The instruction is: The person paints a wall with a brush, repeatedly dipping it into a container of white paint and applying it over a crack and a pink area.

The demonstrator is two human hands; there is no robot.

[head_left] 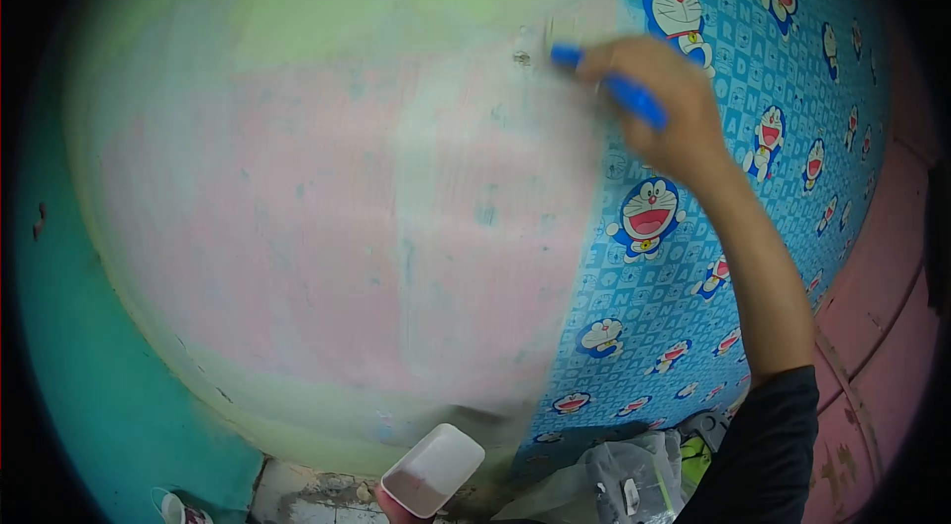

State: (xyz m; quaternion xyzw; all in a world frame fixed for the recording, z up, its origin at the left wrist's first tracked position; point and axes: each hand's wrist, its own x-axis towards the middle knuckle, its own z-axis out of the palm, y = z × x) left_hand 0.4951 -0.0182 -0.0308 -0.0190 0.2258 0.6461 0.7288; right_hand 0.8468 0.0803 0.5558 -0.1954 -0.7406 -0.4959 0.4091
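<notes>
My right hand is raised against the wall, closed around the blue handle of a brush. The brush head is smeared by motion, close to the wall where the painted part meets the blue wallpaper. Low in the view, my left hand grips a white plastic tub tilted so its inside shows; most of that hand is cut off by the frame. Across the wall spread pale pink and whitish patches under a yellow-green band. A small chipped spot lies just left of the brush.
Blue cartoon wallpaper covers the wall's right part. Below it stands a clear plastic bag with things inside. A teal wall is on the left, with a white bucket at its foot. Pinkish panels stand far right.
</notes>
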